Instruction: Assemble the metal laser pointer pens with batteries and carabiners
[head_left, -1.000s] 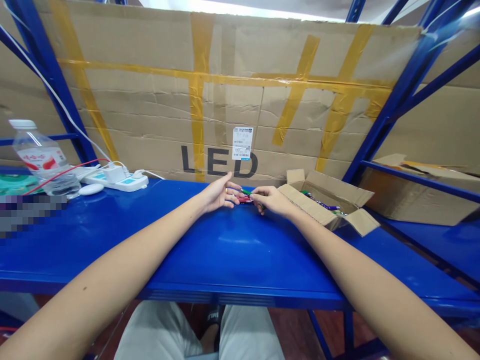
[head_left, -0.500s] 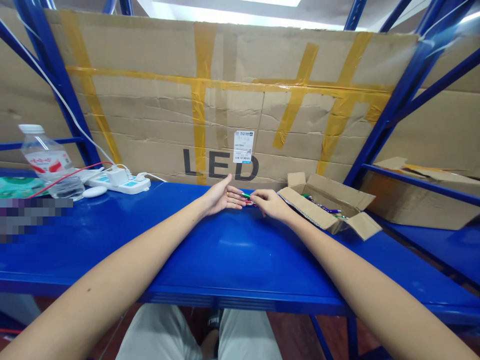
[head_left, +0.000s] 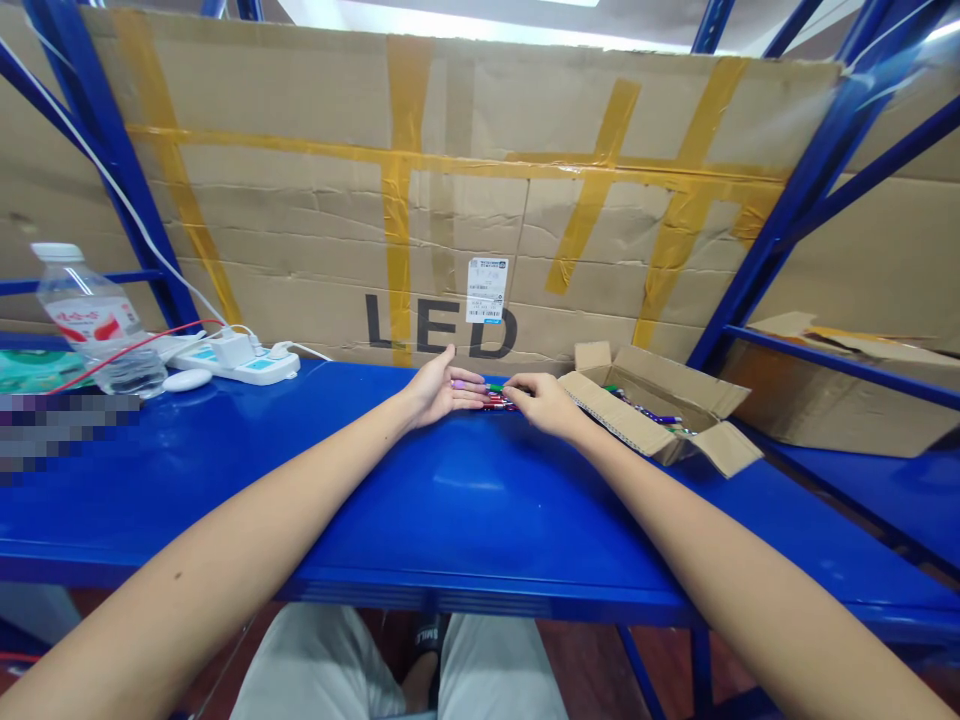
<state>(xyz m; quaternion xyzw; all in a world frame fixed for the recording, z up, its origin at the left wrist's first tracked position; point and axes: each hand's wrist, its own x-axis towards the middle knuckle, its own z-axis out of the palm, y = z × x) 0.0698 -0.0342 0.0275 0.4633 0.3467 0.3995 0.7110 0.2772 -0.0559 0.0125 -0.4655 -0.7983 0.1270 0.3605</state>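
Over the middle of the blue shelf, my left hand (head_left: 442, 388) is open, its fingers stretched out toward the right. A purple piece (head_left: 459, 385) shows against those fingers; whether it belongs to a pen I cannot tell. My right hand (head_left: 544, 402) is closed, thumb and forefinger pinching a green pen (head_left: 495, 388) whose far end meets the left fingertips. Red pens (head_left: 498, 402) lie just below it between the two hands, partly covered by the right fingers. To the right stands an open cardboard box (head_left: 626, 415) with several coloured pens (head_left: 660, 416) in it.
A large cardboard carton (head_left: 315, 230) marked LED closes off the back of the blue shelf (head_left: 480, 530). At left are a water bottle (head_left: 97, 320), a white power strip (head_left: 259, 368) with cables and a white oval object (head_left: 187, 381). Another carton (head_left: 855, 400) sits at far right.
A purple piece now shows at my left fingers, and more of the red pens is visible. Both hands have otherwise stayed nearly in place, with the left slightly farther left.
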